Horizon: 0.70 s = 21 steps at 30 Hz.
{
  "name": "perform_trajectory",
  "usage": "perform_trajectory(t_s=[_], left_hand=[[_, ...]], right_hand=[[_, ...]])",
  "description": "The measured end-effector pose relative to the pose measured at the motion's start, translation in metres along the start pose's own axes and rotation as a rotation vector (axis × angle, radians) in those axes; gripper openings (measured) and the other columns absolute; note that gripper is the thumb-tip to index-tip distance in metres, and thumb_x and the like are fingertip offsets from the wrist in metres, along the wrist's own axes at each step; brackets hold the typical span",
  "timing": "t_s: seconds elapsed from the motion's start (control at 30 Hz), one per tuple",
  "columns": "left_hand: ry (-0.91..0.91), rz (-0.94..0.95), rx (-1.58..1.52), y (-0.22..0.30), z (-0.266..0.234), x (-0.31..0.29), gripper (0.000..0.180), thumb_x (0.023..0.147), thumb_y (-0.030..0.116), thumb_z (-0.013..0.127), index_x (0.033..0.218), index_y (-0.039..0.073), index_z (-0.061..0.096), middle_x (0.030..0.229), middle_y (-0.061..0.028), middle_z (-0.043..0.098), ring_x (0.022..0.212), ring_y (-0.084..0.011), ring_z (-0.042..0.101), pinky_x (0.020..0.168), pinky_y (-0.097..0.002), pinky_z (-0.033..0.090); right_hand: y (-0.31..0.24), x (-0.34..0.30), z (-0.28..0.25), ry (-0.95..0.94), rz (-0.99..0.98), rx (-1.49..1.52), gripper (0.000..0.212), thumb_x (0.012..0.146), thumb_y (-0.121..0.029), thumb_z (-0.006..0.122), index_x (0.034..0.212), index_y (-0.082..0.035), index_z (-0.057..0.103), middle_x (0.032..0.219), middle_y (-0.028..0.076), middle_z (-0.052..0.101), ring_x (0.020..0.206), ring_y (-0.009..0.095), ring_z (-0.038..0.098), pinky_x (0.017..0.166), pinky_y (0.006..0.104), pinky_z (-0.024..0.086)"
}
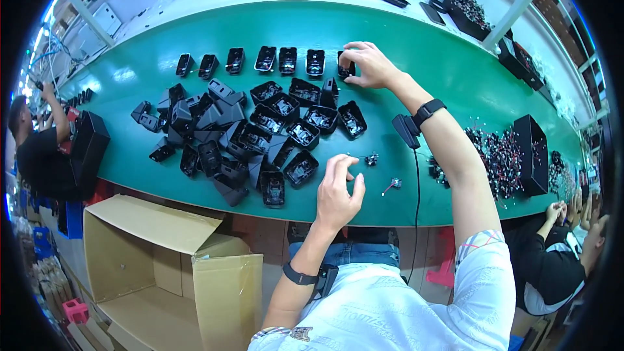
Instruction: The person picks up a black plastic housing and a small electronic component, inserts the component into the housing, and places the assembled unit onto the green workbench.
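My right hand [372, 66] reaches to the far side of the table, its thumb and fingers around a small black plastic housing [342, 69] at the right end of a spaced row. The hand partly hides that housing. Nearer to me, my left hand [337, 194] hovers over the table's front part, fingers bent and thumb apart, with nothing visible between them. Just beyond its fingertips lies a small circuit part with wires [371, 159]. Another small wired part [394, 184] rests to its right. More open black housings [303, 133] lie between the hands and leftward.
A heap of black housings [211, 114] covers the table's left middle. On the right, a pile of wired parts [497, 162] adjoins a black bin [532, 156]. A black cable [417, 201] crosses the front edge. An open cardboard box [149, 247] stands front left. Other people sit at both sides.
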<state>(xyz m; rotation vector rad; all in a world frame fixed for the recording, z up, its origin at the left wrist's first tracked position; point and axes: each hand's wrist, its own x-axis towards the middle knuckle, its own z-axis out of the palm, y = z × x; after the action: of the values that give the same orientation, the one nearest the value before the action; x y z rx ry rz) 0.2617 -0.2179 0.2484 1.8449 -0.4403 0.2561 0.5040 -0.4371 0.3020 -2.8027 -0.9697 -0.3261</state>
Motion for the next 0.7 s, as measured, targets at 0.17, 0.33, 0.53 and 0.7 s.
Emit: perform_trajectory(t_s=[0.17,0.33,0.53,0.7], left_hand=[[-0.025,-0.01,-0.02,-0.002,-0.001,0.002,0.029,0.086,0.002,0.068,0.114,0.0,0.063,0.117,-0.0164,0.063,0.074,-0.0223,0.062,0.073,-0.0358,0.053],[-0.045,-0.095,-0.045,0.0,-0.008,0.009,0.029,0.086,0.001,0.068,0.114,0.0,0.064,0.103,-0.0113,0.067,0.073,-0.0183,0.065,0.062,-0.0309,0.05],[-0.184,0.1,0.356,-0.001,-0.011,0.061,0.043,0.092,0.005,0.063,0.134,0.012,0.06,0.098,-0.0164,0.068,0.075,-0.0354,0.071,0.069,-0.0465,0.057],[-0.378,-0.07,0.782,0.021,0.005,0.103,0.071,0.092,0.02,0.067,0.156,0.009,0.038,0.083,-0.0248,0.073,0.08,-0.0428,0.074,0.072,-0.051,0.06]], right_hand=[[-0.004,-0.025,-0.026,0.227,-0.047,-0.027,0.043,0.082,-0.03,0.08,0.118,-0.011,0.066,0.125,0.009,0.068,0.136,0.034,0.051,0.114,0.0487,0.039],[-0.077,-0.118,-0.072,0.216,0.224,0.482,0.021,0.088,-0.014,0.075,0.105,-0.003,0.07,0.104,0.012,0.074,0.102,0.029,0.071,0.09,0.0378,0.055],[-0.15,-0.208,-0.072,-0.087,0.34,0.447,0.026,0.083,-0.013,0.079,0.106,-0.005,0.071,0.1,0.011,0.071,0.089,0.028,0.071,0.079,0.0381,0.057],[-0.171,-0.232,-0.046,0.015,0.461,0.376,0.031,0.08,-0.016,0.083,0.107,-0.008,0.072,0.105,0.01,0.067,0.089,0.027,0.07,0.078,0.0379,0.058]])
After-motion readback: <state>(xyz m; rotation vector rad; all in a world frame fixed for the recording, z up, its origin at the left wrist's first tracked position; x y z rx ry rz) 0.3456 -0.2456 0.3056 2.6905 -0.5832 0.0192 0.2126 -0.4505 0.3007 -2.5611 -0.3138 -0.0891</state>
